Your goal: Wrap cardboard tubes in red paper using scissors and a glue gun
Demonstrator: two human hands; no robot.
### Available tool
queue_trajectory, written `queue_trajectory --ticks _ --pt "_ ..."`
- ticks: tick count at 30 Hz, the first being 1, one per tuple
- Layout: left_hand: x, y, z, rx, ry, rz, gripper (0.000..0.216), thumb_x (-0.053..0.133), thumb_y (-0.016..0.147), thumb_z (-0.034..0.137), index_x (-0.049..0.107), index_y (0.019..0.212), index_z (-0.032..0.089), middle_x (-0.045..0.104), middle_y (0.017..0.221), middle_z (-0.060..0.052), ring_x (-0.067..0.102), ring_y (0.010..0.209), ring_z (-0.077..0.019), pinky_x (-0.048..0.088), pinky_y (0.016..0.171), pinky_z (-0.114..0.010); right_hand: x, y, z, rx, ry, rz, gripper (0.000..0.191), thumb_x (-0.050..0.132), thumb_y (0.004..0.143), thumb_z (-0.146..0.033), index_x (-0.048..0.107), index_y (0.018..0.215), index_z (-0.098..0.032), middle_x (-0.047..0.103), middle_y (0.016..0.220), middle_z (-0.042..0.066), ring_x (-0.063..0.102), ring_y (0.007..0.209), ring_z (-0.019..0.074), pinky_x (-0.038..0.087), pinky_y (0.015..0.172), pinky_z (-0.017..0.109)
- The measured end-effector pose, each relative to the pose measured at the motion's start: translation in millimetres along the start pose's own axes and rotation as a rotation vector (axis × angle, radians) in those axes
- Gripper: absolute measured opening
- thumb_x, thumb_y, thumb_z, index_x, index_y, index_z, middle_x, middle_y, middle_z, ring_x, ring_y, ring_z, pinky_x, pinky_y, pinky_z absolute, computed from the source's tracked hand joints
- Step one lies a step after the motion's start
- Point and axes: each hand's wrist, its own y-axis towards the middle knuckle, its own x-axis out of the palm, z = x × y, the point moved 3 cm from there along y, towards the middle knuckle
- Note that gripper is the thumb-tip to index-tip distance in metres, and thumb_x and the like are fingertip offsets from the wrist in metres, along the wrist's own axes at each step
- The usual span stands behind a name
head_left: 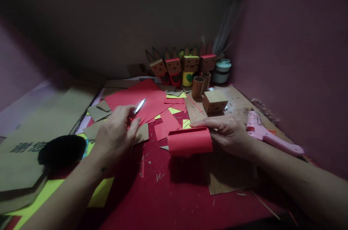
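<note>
Gripping red paper roll (189, 141) by right end: right fingers (204, 123) | left fingers (133, 127) closed on scissors (139, 106)

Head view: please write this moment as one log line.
left hand: holds metal blade | right hand: holds red paper roll | nearby: pink glue gun

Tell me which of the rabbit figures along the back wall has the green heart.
The third rabbit figure from the left: its body is yellow with a green heart, under a yellow top. The other three figures show only red and brown.
</note>
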Motion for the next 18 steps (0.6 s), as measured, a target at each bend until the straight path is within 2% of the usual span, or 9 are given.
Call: queue_trajectory --ticks 4,6,7,9,12,14,18 --pt "18.5 -18.3 23.3 -0.141 -0.777 -0.485 0.042 0.062 0.080 0.037 0.054 0.118 0.019 0.062 0.068 0.001 0.056 0.053 -0.0143 0.043 0.046 -0.025 -1.9 -0.4 -2.5 -0.002 0.050 0.030 0.026 0.057 0.084 -0.010 0.077 0.099 -0.018 0.078 0.090 0.005 0.074 0.077 0.0138 0.055 0.069 0.019" --pt "22.2 -26.2 36.1 -0.188 -0.972 -0.611 0.046 0.065 0.077 0.030 0.054 0.120 0.019 0.060 0.064 0.003 0.052 0.047 -0.0118 0.038 0.040 -0.022 -2.3 -0.9 -4.1 0.007 0.067 0.032 0.026 0.058 0.084 -0.010 0.077 0.099 -0.020 0.078 0.091 0.003 0.075 0.080 0.0138 0.056 0.070 0.018" --pt "23.1 -28.8 40.5 -0.198 -1.005 -0.622 0.044 0.066 0.076 0.027 0.057 0.118 0.019 0.059 0.062 0.003 0.052 0.047 -0.0114 0.038 0.040 -0.022 -2.3 -1.2 -4.9 0.013 0.073 0.032 0.026 0.059 0.084 -0.010 0.077 0.099 -0.021 0.078 0.091 0.003 0.075 0.080 0.0140 0.056 0.070 0.019" --pt "24.6 -32.0 45.6 -0.188 -1.018 -0.564 0.035 0.064 0.075 0.023 0.063 0.110 0.019 0.061 0.064 0.002 0.055 0.052 -0.0126 0.043 0.046 -0.024 -2.3 -2.1 -6.6 0.013 0.079 0.038 0.025 0.059 0.083 -0.012 0.077 0.100 -0.020 0.078 0.091 0.003 0.075 0.080 0.0149 0.058 0.070 0.020" --pt "27.0 -36.1 47.9 -0.129 -0.946 -0.402 0.027 0.061 0.078 0.021 0.070 0.104 0.019 0.069 0.078 -0.003 0.062 0.066 -0.0165 0.050 0.059 -0.029 -2.3 -3.8 -9.1 -0.011 0.066 0.057 0.026 0.059 0.084 -0.012 0.076 0.102 -0.021 0.078 0.093 0.003 0.075 0.082 0.0163 0.059 0.071 0.023" --pt "27.1 -38.9 49.4 -0.027 -0.822 -0.285 0.025 0.059 0.081 0.019 0.072 0.102 0.019 0.071 0.084 -0.004 0.064 0.073 -0.0177 0.051 0.064 -0.031 -2.0 -4.6 -10.2 -0.024 0.065 0.053 0.027 0.060 0.085 -0.012 0.075 0.104 -0.021 0.078 0.096 0.004 0.074 0.084 0.0169 0.059 0.073 0.024" --pt "22.6 -43.5 55.6 0.233 -0.602 -0.078 0.027 0.052 0.085 0.011 0.073 0.101 0.019 0.063 0.073 -0.001 0.059 0.070 -0.0149 0.048 0.064 -0.029 -1.8 -5.2 -12.2 -0.042 0.081 0.055 0.027 0.063 0.083 -0.010 0.075 0.104 -0.022 0.078 0.097 0.004 0.074 0.085 0.0161 0.059 0.075 0.022"
